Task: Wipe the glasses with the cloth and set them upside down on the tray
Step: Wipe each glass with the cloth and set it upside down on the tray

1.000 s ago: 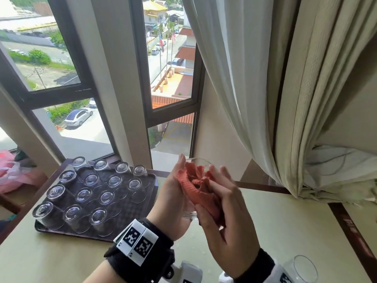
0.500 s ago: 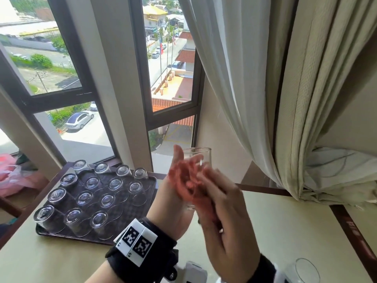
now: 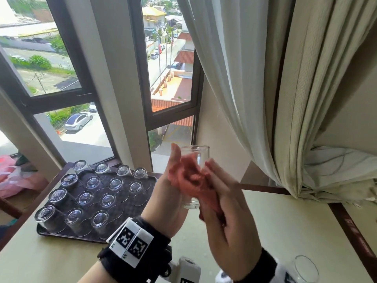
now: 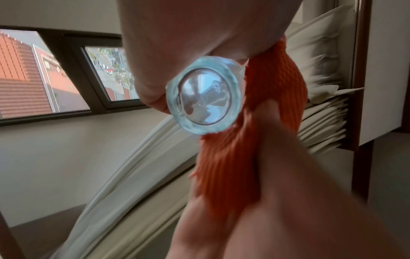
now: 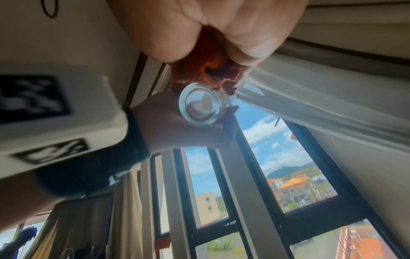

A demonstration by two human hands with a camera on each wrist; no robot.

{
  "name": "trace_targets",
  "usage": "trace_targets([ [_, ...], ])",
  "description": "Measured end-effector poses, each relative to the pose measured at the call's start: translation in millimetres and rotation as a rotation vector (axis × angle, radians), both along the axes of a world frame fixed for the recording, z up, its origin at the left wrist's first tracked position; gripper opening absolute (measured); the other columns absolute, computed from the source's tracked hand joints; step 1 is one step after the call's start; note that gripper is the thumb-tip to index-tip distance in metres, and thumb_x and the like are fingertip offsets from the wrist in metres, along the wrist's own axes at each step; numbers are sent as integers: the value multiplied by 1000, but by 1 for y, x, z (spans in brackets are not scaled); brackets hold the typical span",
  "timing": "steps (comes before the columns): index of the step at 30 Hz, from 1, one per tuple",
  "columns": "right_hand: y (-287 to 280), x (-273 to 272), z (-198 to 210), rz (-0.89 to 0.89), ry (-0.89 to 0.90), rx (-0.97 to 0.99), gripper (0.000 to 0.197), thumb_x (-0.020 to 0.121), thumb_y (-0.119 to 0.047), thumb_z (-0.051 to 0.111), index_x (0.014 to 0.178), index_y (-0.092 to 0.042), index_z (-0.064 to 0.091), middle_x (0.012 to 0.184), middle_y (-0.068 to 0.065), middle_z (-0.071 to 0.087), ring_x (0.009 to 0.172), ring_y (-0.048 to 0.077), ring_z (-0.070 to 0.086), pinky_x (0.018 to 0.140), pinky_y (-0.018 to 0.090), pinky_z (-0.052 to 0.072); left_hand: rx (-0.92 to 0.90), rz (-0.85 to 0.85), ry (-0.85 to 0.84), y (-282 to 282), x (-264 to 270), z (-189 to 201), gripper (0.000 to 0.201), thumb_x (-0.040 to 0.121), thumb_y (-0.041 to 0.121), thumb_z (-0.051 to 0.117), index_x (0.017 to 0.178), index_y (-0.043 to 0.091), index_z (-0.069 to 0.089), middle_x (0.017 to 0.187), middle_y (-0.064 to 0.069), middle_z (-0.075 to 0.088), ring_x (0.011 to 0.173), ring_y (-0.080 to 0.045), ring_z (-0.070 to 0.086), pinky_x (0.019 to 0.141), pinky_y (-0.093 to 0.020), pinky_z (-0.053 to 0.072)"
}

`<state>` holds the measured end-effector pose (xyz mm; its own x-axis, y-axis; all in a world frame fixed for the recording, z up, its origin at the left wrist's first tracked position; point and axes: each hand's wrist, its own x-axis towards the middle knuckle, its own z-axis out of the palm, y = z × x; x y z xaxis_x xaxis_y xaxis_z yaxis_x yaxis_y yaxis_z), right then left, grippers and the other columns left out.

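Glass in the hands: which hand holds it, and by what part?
The left hand holds the glass by its side wall; the right hand holds the cloth against its side.

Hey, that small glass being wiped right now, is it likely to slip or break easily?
The glass looks smooth and thin-walled, so probably slippery and fragile. Its thick base suggests it is bottom-heavy. The cloth likely improves the grip.

A clear glass (image 3: 194,176), upright, wrapped in an orange cloth (image 3: 191,180); upturned glasses (image 3: 95,190) fill the dark tray (image 3: 151,180).
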<state>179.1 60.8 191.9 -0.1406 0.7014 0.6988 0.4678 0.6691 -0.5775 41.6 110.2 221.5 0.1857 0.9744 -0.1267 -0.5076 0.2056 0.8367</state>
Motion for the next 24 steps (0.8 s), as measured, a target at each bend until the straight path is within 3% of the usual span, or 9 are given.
trace_targets([
  [3,-6,3,-15,-17,85,-117,47,106,-27,49,153,-21,45,153,-4,52,112,32,69,88,43,61,-6,16,-38,-1,-5,3,83,87,78,58,128,6,62,89,-13,66,82,-27,66,88,-46,52],
  [6,10,3,3,-130,164,-149,43,107,-35,49,145,-16,52,123,-3,68,101,13,70,83,28,60,-1,-4,-61,-8,4,0,85,94,79,50,130,2,61,98,-17,58,92,-30,53,95,-46,45],
  [9,19,-1,28,-187,156,-45,43,105,-28,51,143,-7,54,127,-1,66,114,5,65,93,19,54,5,-5,-37,-12,12,2,90,92,77,50,138,1,60,110,-19,54,105,-36,47,106,-58,41],
  [11,11,-5,29,-110,92,23,45,105,-22,51,147,-5,50,144,4,57,130,16,60,104,34,54,31,0,-14,-12,10,2,66,101,70,50,123,14,75,104,-17,63,103,-34,57,108,-59,46],
  [14,-12,-8,8,4,42,-2,45,105,-21,53,149,-9,52,159,2,46,132,32,61,94,52,60,64,23,45,-7,-1,2,48,103,60,45,95,29,82,84,-3,74,78,-19,71,76,-39,61],
  [15,-18,-6,2,13,60,-33,44,105,-23,54,148,-11,54,160,0,46,126,32,65,90,50,61,27,26,8,-5,-6,1,56,102,65,43,101,24,81,86,-8,74,76,-23,72,73,-41,63],
  [18,-16,1,-6,-50,104,-96,46,105,-24,53,149,-13,52,152,-2,54,125,20,66,96,38,59,-71,50,14,1,-7,-2,72,93,78,50,104,14,82,99,-20,75,92,-35,72,99,-55,56],
  [22,12,3,19,-166,187,-94,42,106,-25,52,145,-8,53,132,0,66,116,7,67,93,21,56,-188,-15,-17,-1,9,3,78,99,77,40,105,8,78,101,-17,76,89,-29,72,91,-44,55],
  [24,19,0,35,-157,194,-68,41,106,-22,54,145,-7,54,132,1,66,121,6,64,98,14,50,-219,-103,-86,-7,16,8,82,96,81,38,109,10,75,100,-15,76,98,-30,74,98,-49,53],
])
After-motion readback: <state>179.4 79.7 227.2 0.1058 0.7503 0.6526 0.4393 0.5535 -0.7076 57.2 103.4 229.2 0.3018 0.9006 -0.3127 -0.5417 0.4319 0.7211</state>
